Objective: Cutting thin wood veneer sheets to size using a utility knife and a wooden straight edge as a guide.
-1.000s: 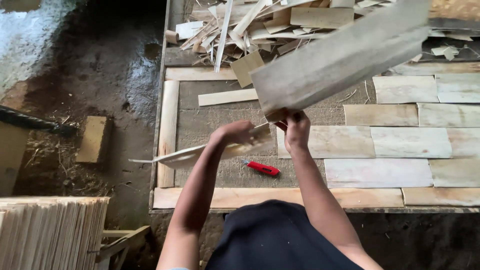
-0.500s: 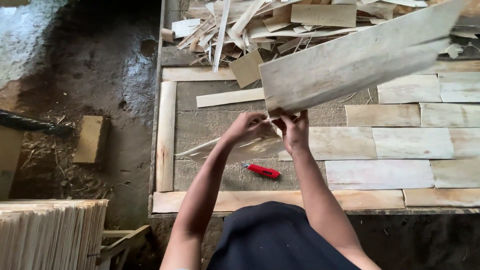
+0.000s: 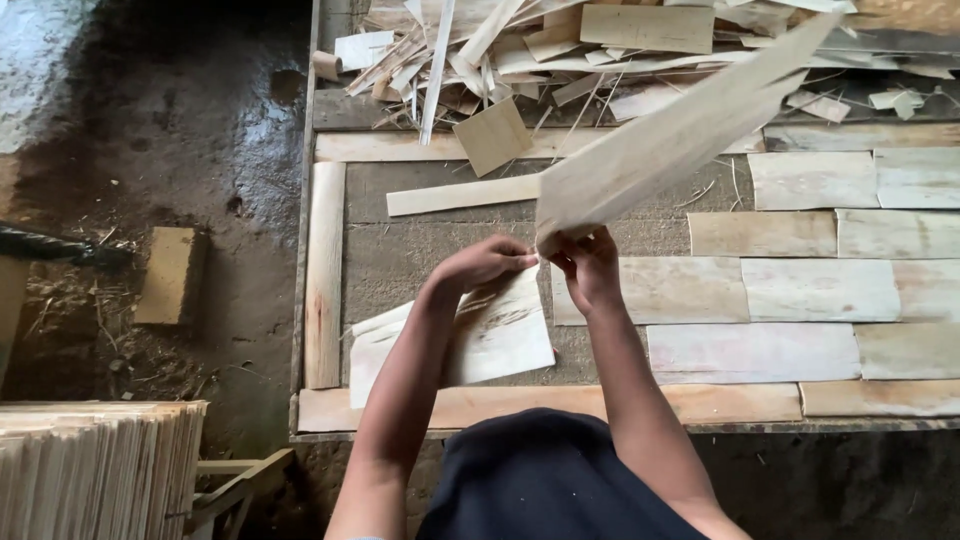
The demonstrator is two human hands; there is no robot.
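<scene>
**Both hands on a long wood sheet above the counter**

A long, thin wood sheet [image 3: 680, 140] is up in the air, slanting from its near end at the hands up and away to the right, over the counter [image 3: 400, 270]. The right hand [image 3: 590, 265] is pinching the sheet's lower end, fingers curled shut on the edge. The left hand [image 3: 485, 262] comes in right beside it, fingers bent and closed on the same end, and both hands nearly touch.

Just beneath the left forearm, a paler, squarish sheet piece [image 3: 500, 335] lies flat on the counter, partly hidden by the arm. To the right, flat rectangular panels [image 3: 800, 290] sit in tidy rows, edge to edge. Long strips frame the work area: one upright strip [image 3: 325, 275] along the left side, one strip [image 3: 430, 195] lying across near the top.

Farther back, a jumbled heap of wood scraps [image 3: 520, 60] covers the far end. Off the counter to the left is dark, wet floor [image 3: 150, 120] with a small wood block [image 3: 168, 275] on it, and a stack of thin sheets [image 3: 95, 465] stands at the lower left corner.
</scene>
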